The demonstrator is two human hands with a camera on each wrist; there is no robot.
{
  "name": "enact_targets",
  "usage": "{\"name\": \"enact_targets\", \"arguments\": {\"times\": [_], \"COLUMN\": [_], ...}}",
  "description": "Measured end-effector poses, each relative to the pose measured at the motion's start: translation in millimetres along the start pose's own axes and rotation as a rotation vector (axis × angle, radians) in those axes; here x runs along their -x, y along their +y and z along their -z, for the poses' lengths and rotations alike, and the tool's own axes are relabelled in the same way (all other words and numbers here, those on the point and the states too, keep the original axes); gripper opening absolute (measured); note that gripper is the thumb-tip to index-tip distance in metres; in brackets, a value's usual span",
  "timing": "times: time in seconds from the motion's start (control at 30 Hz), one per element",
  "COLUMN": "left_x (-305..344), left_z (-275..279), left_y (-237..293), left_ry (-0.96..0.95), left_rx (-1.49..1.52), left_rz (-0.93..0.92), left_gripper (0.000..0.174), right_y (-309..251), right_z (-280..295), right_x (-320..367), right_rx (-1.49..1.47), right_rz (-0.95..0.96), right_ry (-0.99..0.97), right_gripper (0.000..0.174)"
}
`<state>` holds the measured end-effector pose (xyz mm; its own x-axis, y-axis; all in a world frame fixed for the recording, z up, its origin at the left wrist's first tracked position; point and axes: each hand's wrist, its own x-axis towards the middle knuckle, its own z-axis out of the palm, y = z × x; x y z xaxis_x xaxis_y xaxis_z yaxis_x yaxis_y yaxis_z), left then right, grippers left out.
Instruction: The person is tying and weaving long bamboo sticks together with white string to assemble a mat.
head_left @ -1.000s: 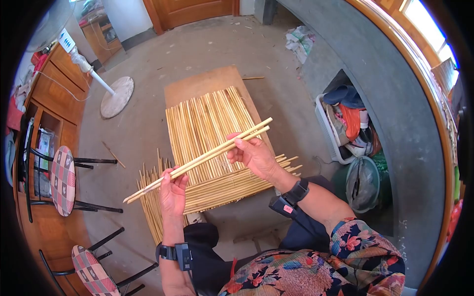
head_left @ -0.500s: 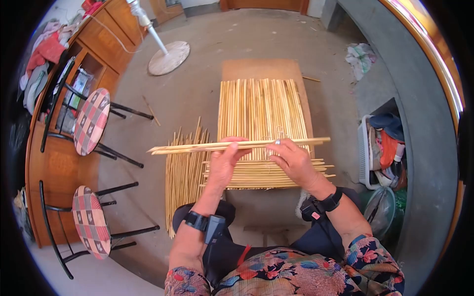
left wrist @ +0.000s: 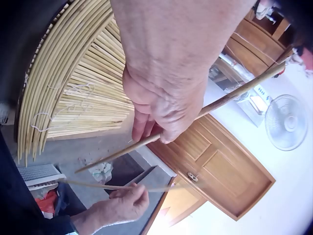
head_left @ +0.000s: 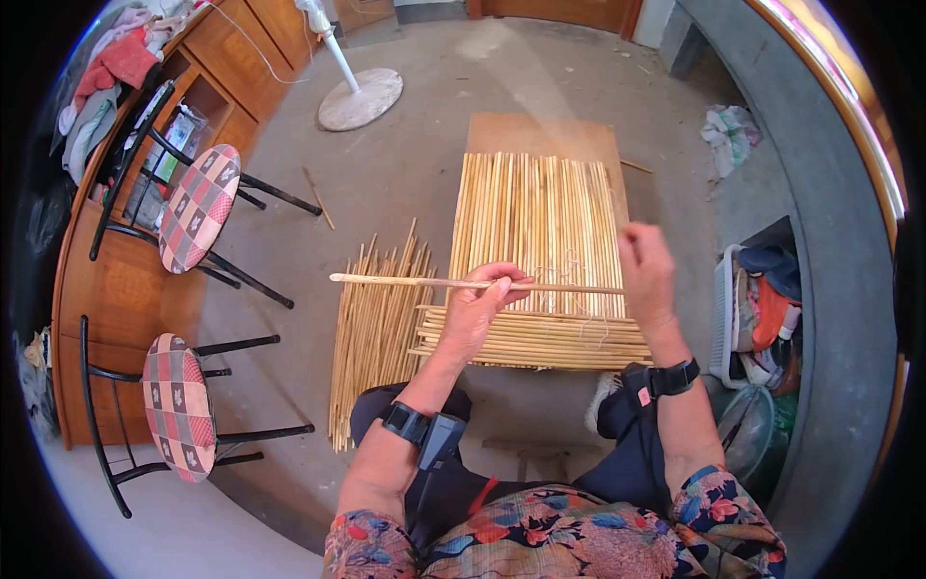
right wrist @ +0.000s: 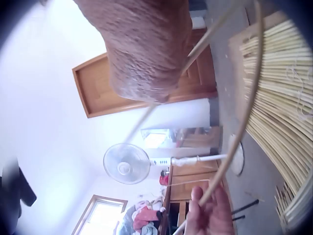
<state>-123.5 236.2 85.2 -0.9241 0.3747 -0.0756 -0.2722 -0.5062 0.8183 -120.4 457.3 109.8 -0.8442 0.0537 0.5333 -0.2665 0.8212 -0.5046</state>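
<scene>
My left hand (head_left: 470,318) pinches a long straw-coloured stick (head_left: 386,281) between thumb and fingers, lying nearly level. Its thicker pale end points left. To the right, my raised, motion-blurred right hand (head_left: 648,275) is apart from that stick. A second thin stick (left wrist: 90,184) passes through the right hand's curled fingers in the left wrist view. Beneath both hands is a board with a flat layer of parallel sticks (head_left: 531,217). Across its near end lie several crosswise sticks (head_left: 540,340). Loose white thread (head_left: 571,273) trails over the layer.
A bundle of loose sticks (head_left: 376,347) lies left of the board. Two checked-seat chairs (head_left: 200,207) stand farther left, with a round fan base (head_left: 361,99) beyond. At right, a white basket (head_left: 725,323) of shoes and clothes sits by a grey ledge (head_left: 839,212).
Two sticks held side by side across both hands have been separated. My left hand keeps one; my right hand has moved away to the right with the other. The head view has shifted leftward.
</scene>
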Motion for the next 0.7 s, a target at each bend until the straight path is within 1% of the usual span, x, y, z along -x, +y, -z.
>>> {"name": "enact_targets", "arguments": {"times": [0.03,0.07,0.1,0.13,0.2,0.23,0.3,0.33,0.37,0.4,0.43,0.5,0.53,0.57,0.6,0.63,0.67,0.7], "left_x": [0.2,0.1,-0.2,-0.5,0.0,-1.2,-0.8,-1.4,-1.6,-1.0,-1.3,2.3,-0.8,0.8,4.4,2.4,1.6,3.8], "left_z": [0.3,1.0,1.7,2.3,2.3,-2.5,-2.0,-4.4,-7.3,-8.8,-11.2,-9.9,-11.4,-11.1,-5.9,-1.4,0.0,3.2], "left_y": [0.0,-1.0,-3.6,-6.4,-8.4,-10.6,-12.0,-12.9,-13.3,-12.4,-12.6,-9.7,-11.6,-13.4,-12.4,-11.6,-11.7,-8.6], "left_ry": [0.041,0.037,0.093,0.146,0.126,0.124,0.123,0.115,0.103,0.098,0.084,0.064,0.038,0.064,0.102,0.053,0.038,0.09], "left_rx": [-0.041,-0.036,-0.028,-0.018,-0.004,0.024,0.015,0.013,0.078,0.146,0.147,0.147,0.151,0.153,0.153,0.138,0.141,0.15], "left_rz": [-0.001,0.002,-0.002,-0.004,0.007,0.02,0.033,0.043,0.013,-0.023,-0.009,-0.061,-0.049,-0.048,-0.056,-0.071,-0.06,-0.075], "left_gripper": [0.02,0.02,0.02,0.019,0.022,0.024,0.029,0.029,0.029,0.029,0.029,0.031,0.031,0.031,0.03,0.025,0.025,0.021], "right_y": [8.6,17.7,18.8,17.1,4.5,-2.2,-5.2,-16.7,-29.0,-35.3,-37.9,-36.8,-31.6,-29.2,-30.5,-27.1,-25.8,-29.9], "right_z": [2.8,6.7,12.5,17.9,22.2,14.5,1.9,-7.8,-17.6,-23.9,-25.9,-29.3,-27.0,-25.7,-28.7,-24.7,-23.0,-24.2], "right_x": [-3.3,-6.2,-9.9,-12.1,-16.6,-12.9,-4.8,5.4,14.7,18.6,23.5,26.3,26.5,28.2,27.3,27.0,27.3,28.0], "right_rx": [0.005,-0.135,-0.269,-0.255,-1.124,-1.392,-1.489,-1.605,-1.713,-1.713,-1.677,-1.641,-1.659,-1.681,-1.681,-1.634,-1.595,-1.546], "right_rz": [-0.002,-0.106,-0.208,-0.209,-0.316,-0.387,-0.409,-0.564,-0.717,-0.719,-0.748,-0.776,-0.832,-0.896,-0.899,-0.932,-0.964,-0.969], "right_ry": [0.001,0.119,0.235,0.233,0.426,0.39,0.262,0.088,-0.099,-0.099,-0.125,-0.16,-0.236,-0.328,-0.328,-0.373,-0.436,-0.399], "right_gripper": [0.014,0.011,0.009,0.009,0.01,0.013,0.016,0.016,0.017,0.017,0.018,0.019,0.02,0.023,0.023,0.023,0.025,0.03]}}
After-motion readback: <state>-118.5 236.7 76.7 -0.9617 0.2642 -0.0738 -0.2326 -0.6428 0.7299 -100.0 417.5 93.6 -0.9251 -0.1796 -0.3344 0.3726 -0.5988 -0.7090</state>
